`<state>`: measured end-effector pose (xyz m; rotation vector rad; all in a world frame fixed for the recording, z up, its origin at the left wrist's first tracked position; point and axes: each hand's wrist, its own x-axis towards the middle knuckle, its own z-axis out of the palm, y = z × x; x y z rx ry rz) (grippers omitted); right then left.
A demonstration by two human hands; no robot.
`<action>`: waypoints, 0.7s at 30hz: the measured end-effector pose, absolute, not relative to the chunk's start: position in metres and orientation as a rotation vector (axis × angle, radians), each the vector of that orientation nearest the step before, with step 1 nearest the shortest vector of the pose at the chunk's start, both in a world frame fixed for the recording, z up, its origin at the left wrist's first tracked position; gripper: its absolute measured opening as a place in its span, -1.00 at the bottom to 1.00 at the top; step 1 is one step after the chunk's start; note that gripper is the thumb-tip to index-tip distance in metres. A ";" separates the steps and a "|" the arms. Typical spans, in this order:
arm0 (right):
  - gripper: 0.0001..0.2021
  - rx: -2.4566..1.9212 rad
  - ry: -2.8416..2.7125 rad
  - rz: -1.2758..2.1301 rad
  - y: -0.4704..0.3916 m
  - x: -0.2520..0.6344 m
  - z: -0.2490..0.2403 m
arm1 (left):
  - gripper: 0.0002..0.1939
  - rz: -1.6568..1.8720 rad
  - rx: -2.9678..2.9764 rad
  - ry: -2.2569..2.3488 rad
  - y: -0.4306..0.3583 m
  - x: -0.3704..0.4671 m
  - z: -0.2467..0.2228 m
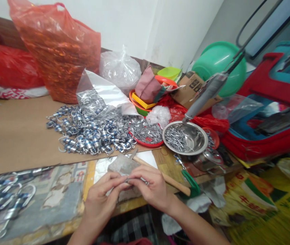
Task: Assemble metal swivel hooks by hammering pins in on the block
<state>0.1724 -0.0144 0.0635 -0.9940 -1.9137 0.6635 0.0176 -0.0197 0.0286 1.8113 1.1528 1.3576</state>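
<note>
My left hand (105, 192) and my right hand (150, 185) meet above the front edge of the bench. Fingertips of both pinch a small, thin metal piece (129, 180) between them; its exact shape is blurred. Just behind the fingers sits a grey metal block (122, 164) on white paper. A hammer with a wooden handle (177, 183) lies there too, running under my right hand toward the right. Beyond it, a steel bowl (201, 137) holds many thin metal pins.
A heap of blue-and-silver metal fittings (91, 136) covers the middle of the cardboard (14, 132). More fittings (12, 204) lie at front left. A red tray (150, 144) holds small metal pieces. A grey tool (206, 95) hangs over the bowl. Green-handled pliers (191, 183) lie right.
</note>
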 end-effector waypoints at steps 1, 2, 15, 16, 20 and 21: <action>-0.86 -1.012 -1.935 0.646 -0.015 0.172 0.065 | -0.81 1.370 1.836 1.148 -0.020 0.018 0.028; -0.86 -1.027 -1.954 0.634 -0.015 0.171 0.066 | -0.79 1.389 1.854 1.147 -0.020 0.018 0.028; -0.91 -1.049 -1.794 0.871 -0.019 0.172 0.062 | -0.84 1.337 1.680 1.225 -0.028 0.019 0.036; -0.90 -1.043 -1.805 0.853 -0.020 0.172 0.061 | -0.85 1.307 1.626 1.232 -0.029 0.019 0.037; -0.80 -0.941 -1.918 0.575 -0.027 0.177 0.054 | -0.91 1.232 1.423 1.253 -0.029 0.017 0.039; -0.73 -0.894 -1.964 0.466 -0.029 0.179 0.051 | -0.92 1.227 1.382 1.261 -0.028 0.016 0.040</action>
